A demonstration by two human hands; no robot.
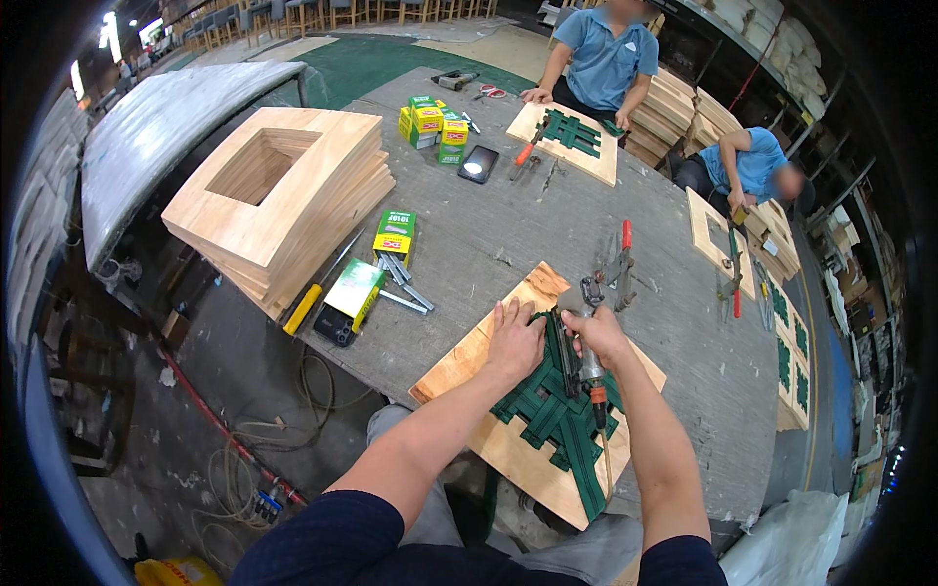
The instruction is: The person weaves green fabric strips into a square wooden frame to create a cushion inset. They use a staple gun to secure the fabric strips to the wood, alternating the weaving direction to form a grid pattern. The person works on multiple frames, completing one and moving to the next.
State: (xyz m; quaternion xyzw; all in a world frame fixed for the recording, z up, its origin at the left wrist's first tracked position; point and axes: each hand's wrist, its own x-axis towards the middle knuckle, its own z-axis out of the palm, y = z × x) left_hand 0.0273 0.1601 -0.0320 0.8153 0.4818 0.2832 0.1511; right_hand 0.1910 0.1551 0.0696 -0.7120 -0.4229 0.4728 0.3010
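head view: your right hand (600, 337) is wrapped around the air stapler (591, 369), which lies across the green webbing (532, 408). your left hand (516, 342) bears on the wooden panel (535, 290), fingers bent; can't tell if they pinch a strap. panel sits at the table (469, 249)'s near edge, overhanging toward your lap. my read on progress: panel's middle mostly crossed; one long end toward its near corner looks unfixed. stacked bare panels (337, 184), left edge, show no webbing.
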